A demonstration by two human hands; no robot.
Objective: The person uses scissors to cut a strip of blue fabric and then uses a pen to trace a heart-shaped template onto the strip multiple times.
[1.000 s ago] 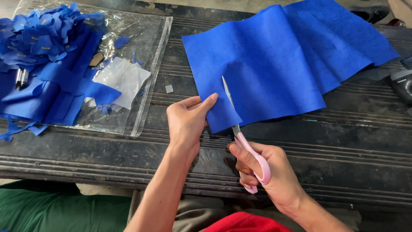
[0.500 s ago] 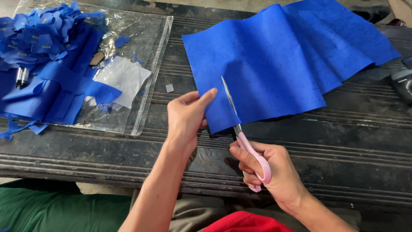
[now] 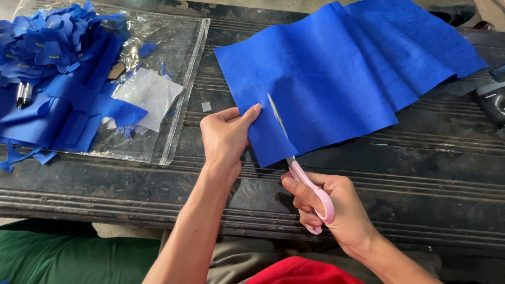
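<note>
Pink-handled scissors (image 3: 307, 192) cutting folded blue paper sheet (image 3: 336, 73)

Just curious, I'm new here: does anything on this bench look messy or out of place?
Mostly tidy. Blue scraps lie heaped on a clear plastic bag at the left, some spilling past its edge onto the dark bench.

We note the blue sheet (image 3: 336, 73) runs off the top edge; a dark object (image 3: 492, 100), perhaps a tool, is cut by the right edge; the scissors' (image 3: 305, 179) lower blade hides beneath it.
</note>
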